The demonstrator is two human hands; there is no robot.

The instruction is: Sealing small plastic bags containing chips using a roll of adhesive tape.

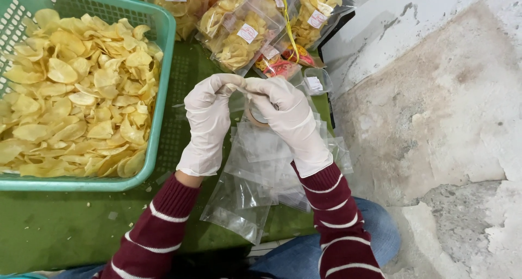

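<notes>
With our left hand (209, 113) and right hand (283, 113) both pinching the tape roll (254, 114) above the empty bags (255, 176) on the green mat (60, 224), we judge gloved fingertips could stick, tearing the tape crookedly.

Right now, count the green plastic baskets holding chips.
1: the green plastic basket of yellow chips sits at the upper left, beside the left hand. Others may lie outside view.
</notes>
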